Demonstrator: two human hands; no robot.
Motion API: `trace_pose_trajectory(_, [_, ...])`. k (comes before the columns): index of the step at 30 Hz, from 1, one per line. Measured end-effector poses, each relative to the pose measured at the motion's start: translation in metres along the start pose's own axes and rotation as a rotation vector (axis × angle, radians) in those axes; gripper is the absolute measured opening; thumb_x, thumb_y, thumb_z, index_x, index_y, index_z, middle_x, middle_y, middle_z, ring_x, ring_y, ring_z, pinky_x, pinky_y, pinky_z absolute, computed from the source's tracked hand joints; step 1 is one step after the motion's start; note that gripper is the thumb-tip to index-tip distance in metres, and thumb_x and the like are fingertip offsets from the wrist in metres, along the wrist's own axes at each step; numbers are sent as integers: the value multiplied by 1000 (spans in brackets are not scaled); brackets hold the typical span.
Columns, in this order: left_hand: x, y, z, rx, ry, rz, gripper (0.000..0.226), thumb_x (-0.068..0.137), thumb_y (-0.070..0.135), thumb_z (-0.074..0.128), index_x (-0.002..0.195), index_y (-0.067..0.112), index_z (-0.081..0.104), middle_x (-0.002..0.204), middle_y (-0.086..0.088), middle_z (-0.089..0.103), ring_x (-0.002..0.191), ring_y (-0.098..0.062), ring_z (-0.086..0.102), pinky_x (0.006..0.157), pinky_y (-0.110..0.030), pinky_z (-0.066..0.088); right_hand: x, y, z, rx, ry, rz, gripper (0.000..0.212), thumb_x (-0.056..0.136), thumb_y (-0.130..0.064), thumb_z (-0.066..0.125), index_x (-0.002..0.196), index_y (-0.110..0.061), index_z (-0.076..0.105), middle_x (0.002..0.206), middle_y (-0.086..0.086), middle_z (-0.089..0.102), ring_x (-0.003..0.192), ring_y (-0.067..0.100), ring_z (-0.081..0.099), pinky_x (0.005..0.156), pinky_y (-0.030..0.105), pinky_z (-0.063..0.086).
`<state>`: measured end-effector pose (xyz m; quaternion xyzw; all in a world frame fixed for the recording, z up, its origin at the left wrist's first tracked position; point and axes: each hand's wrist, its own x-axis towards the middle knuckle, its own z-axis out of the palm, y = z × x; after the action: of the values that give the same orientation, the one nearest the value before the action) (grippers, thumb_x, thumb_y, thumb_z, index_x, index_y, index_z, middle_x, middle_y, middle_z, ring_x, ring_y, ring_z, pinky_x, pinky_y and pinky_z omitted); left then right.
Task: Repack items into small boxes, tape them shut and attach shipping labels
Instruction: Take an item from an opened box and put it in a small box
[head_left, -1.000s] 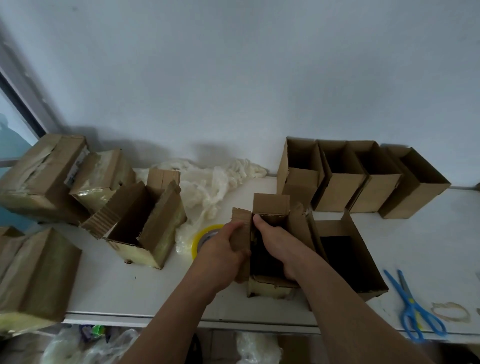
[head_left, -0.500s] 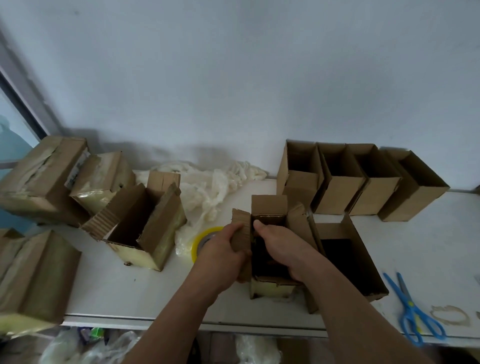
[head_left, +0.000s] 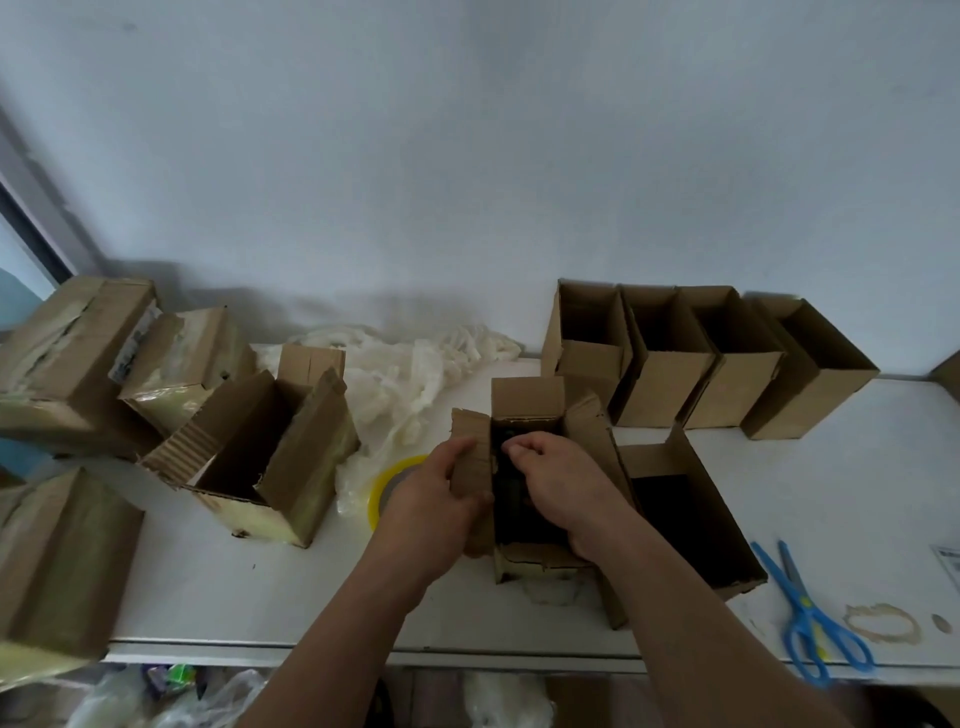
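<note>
Cartons crowd the white surface (head_left: 857, 467); at frame centre the small box (head_left: 527, 410) stands open, left hand (head_left: 431, 499) gripping its side flap (head_left: 470, 452) to steady it while right hand (head_left: 558, 478) curls inside, seemingly seating a dark item; tape roll (head_left: 384, 480) waits just left.

My left hand (head_left: 431, 499) grips the left flap (head_left: 470, 467) of the open box (head_left: 527, 415) at the counter (head_left: 291, 587) front. My right hand (head_left: 563, 483) reaches into that box, fingers (head_left: 519, 449) curled; contents too dark to identify. A second open box (head_left: 691, 514) stands just right of it. Four open boxes (head_left: 711, 353) line the wall. A tape roll (head_left: 387, 480) lies just left of my left hand, beside white plastic wrap (head_left: 405, 374). Blue scissors (head_left: 810, 613) lie far right.
</note>
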<state>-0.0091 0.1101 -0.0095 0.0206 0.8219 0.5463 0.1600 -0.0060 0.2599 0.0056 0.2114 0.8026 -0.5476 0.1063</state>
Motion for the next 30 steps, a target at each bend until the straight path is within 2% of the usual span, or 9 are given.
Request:
trace_pose_trajectory(5, [1, 2, -4, 105, 44, 17, 58, 90, 14, 64, 141, 36, 47, 102, 12, 64, 89, -5, 62, 82, -34, 58, -6, -5, -8, -173, 63, -188, 26, 102, -26, 48, 124, -27, 62, 113, -15, 57, 101, 4, 52, 75, 14, 38])
trace_pose_trajectory(7, [-1, 3, -6, 147, 59, 33, 59, 90, 16, 65, 141, 37, 45, 105, 10, 64, 90, -7, 63, 82, -35, 57, -9, -5, -13, -196, 104, -237, 24, 100, -25, 52, 121, -29, 63, 110, -17, 54, 98, -2, 50, 74, 9, 36])
trace_pose_trajectory(12, [-4, 6, -7, 232, 89, 74, 59, 91, 20, 63, 142, 41, 42, 108, 8, 63, 89, -9, 63, 80, -37, 58, -15, -4, -24, -153, 179, -268, 18, 97, -23, 57, 110, -34, 64, 111, -11, 61, 98, 4, 57, 83, 20, 50])
trace_pose_trajectory(17, [-4, 8, -4, 287, 110, 83, 59, 92, 21, 62, 144, 40, 41, 120, 4, 63, 93, -12, 61, 83, -36, 56, -23, 2, -40, -156, 216, -277, 17, 98, -23, 55, 104, -39, 60, 98, -21, 57, 87, 0, 57, 63, 10, 41])
trace_pose_trajectory(22, [0, 10, 1, 366, 158, 82, 59, 94, 20, 59, 147, 34, 38, 119, -3, 64, 89, -15, 58, 76, -30, 51, -33, 2, -55, -171, 239, -317, 18, 99, -23, 53, 104, -39, 59, 101, -23, 56, 91, -1, 57, 68, 11, 44])
trace_pose_trajectory(24, [2, 11, 3, 410, 178, 101, 58, 94, 17, 57, 148, 29, 39, 125, -4, 64, 98, -20, 60, 77, -28, 47, -40, 1, -62, -159, 240, -344, 18, 99, -22, 53, 105, -37, 60, 96, -23, 58, 83, -4, 59, 68, 10, 49])
trace_pose_trajectory(26, [3, 12, 6, 453, 174, 119, 56, 94, 17, 55, 147, 27, 40, 133, -5, 59, 112, -24, 59, 85, -31, 47, -46, 0, -68, -145, 245, -364, 18, 99, -22, 54, 106, -38, 59, 92, -22, 60, 79, -5, 61, 64, 6, 49])
trace_pose_trajectory(28, [3, 15, 9, 502, 181, 108, 52, 96, 24, 53, 146, 27, 41, 141, -3, 51, 121, -24, 54, 91, -35, 46, -51, 2, -75, -119, 253, -368, 19, 98, -23, 55, 107, -39, 59, 97, -20, 62, 81, 3, 63, 69, 13, 53])
trace_pose_trajectory(30, [-1, 21, 11, 582, 280, 136, 49, 96, 31, 52, 144, 25, 45, 148, -2, 43, 129, -26, 46, 95, -40, 44, -56, 4, -82, -79, 263, -361, 21, 98, -23, 56, 110, -40, 59, 105, -19, 63, 90, 4, 64, 80, 23, 56])
